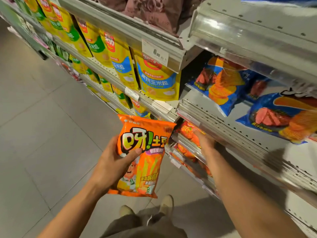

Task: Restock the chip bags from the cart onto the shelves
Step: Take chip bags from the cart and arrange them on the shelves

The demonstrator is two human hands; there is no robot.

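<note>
Your left hand (113,162) grips an orange bag (142,157), thumb across its front, long axis upright. Your right hand (204,140), just right of the bag, reaches under a shelf (193,145) into orange bags (186,131); whether its fingers grip anything, I cannot tell. That hand is nearer. Grey tile floor (42,117) lies left.

On the orange chip bag (142,157) we read "呀!土豆". The nearest yellow bag (158,81) reads "玉米粒"; the price tag (157,53) above shows "8.00".
</note>
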